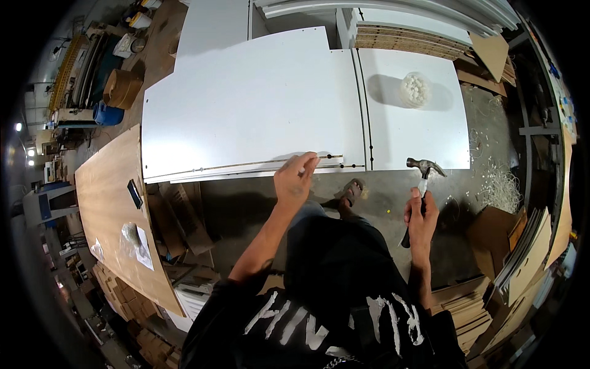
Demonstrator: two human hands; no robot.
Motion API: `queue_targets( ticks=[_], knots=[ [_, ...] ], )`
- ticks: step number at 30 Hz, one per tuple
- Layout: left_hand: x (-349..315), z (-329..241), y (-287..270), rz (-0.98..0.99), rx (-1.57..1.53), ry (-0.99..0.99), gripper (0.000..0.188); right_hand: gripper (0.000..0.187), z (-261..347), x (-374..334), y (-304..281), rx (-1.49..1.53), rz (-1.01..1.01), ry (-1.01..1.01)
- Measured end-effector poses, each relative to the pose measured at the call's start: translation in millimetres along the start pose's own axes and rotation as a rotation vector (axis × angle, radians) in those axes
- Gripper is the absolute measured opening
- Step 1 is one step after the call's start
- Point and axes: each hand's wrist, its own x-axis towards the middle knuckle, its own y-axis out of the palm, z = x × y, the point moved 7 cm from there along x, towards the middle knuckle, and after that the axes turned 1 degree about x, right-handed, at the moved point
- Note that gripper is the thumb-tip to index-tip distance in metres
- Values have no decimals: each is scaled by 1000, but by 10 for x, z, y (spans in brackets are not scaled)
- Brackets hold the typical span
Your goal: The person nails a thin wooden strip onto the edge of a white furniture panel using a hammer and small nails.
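In my right hand [421,216] is a claw hammer [423,165], gripped by its handle with the steel head up, just off the front edge of the white panels. My left hand [294,182] is closed in a pinch over a narrow white board [255,166] with a bare brown edge, lying along the front of a large white panel [246,104]. Whatever the fingertips hold, if anything, is too small to name. Dark holes [330,156] show in the board's edge to the right of that hand. A tub of small white pegs [416,90] stands on the right-hand white panel [424,141].
To the left is a wooden table [110,203] bearing a black flat object [134,193] and a plastic bag [129,234]. More boards are stacked [409,42] at the far side. White strapping scraps [501,187] litter the floor at right, near leaning panels [525,255].
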Motion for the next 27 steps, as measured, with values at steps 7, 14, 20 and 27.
queue_targets(
  ticks=[7, 14, 20, 27],
  knots=[
    [-120, -38, -1, -148, 160, 127, 12, 36, 77, 184, -135, -54, -8, -31],
    [-62, -67, -33, -8, 252, 149, 12, 34, 223, 171, 53, -62, 51, -26],
    [-54, -34, -32, -32, 193, 166, 14, 30, 302, 117, 302, -23, 94, -18],
    [-51, -24, -52, 1, 182, 181, 13, 26, 453, 65, 514, -61, 149, -85]
  ],
)
